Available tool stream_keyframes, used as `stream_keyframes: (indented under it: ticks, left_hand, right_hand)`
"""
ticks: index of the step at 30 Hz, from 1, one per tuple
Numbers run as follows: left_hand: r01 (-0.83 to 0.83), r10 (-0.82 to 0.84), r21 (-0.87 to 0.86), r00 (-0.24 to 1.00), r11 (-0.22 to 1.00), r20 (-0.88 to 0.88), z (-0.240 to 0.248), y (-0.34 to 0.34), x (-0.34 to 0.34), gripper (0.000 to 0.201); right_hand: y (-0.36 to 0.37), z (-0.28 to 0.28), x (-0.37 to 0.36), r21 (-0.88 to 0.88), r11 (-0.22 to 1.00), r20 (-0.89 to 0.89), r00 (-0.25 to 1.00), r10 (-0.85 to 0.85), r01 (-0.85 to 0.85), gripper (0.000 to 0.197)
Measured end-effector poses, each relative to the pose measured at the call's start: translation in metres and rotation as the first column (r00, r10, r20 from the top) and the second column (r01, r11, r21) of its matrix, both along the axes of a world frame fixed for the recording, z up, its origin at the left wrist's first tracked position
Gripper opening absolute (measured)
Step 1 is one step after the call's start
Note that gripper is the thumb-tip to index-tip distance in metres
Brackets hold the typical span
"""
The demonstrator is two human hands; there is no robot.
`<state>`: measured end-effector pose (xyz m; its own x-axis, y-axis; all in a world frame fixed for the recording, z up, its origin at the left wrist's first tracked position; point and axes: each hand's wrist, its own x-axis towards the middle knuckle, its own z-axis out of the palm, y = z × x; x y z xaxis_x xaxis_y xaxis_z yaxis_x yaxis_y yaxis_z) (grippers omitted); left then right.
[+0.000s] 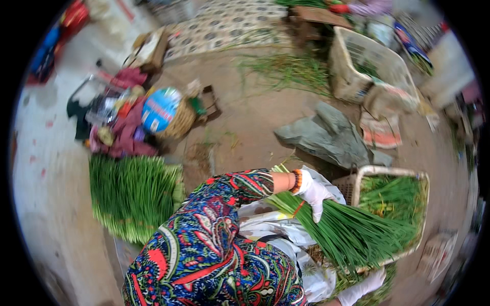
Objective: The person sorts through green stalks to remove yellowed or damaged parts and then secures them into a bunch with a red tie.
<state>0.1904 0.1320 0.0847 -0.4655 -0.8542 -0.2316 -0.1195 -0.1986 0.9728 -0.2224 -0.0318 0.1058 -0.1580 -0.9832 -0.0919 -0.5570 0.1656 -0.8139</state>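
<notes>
My left hand (313, 196), in a white glove with a beaded bracelet at the wrist, is closed on a bunch of garlic chives (352, 229). A red band ties the bunch near its pale stem ends, and its green leaves fan out to the right. The leaves lie over the near side of a white plastic crate (423, 214) with more loose greens (388, 199) in it. Below the leaf tips, my right hand (362, 289), also gloved in white, has its fingers stretched out over grassy trimmings. A pale plastic sheet (280, 227) covers my lap.
Neatly stacked chives (138, 196) lie at my left. Beyond them sit a pile of cloth (122, 122) and a round basket (178, 120). A grey plastic sack (332, 132) lies ahead, near a large white crate (352, 76). Another person's red-gloved hand (338, 8) shows at the top.
</notes>
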Motion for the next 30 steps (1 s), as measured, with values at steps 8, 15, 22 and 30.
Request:
stream_keyframes:
  ticks: [8, 15, 22, 30]
  left_hand:
    - [-0.385, 0.425, 0.217, 0.620, 0.897, -0.660, -0.049, 0.030, 0.024, 0.079]
    - [-0.651, 0.474, 0.159, 0.343, 0.742, -0.811, 0.019, 0.053, 0.044, 0.060]
    - [-0.883, 0.614, 0.171, 0.154, 0.437, -0.775, 0.017, 0.084, 0.073, 0.050]
    - [-0.982, 0.826, 0.189, -0.128, -0.027, -0.549, -0.002, 0.215, 0.103, 0.032]
  right_hand:
    - [0.043, 0.053, 0.064, 0.403, 0.855, 0.264, 0.936, 0.232, -0.326, 0.034]
    - [0.080, -0.001, 0.252, 0.021, 0.371, 0.675, 0.286, 0.680, -0.929, 0.063]
    - [0.084, -0.020, 0.320, 0.078, -0.010, 0.462, 0.027, 0.887, -0.997, 0.058]
    - [0.022, -0.136, 0.282, 0.333, -0.115, -0.585, -0.301, 0.753, -0.936, 0.046]
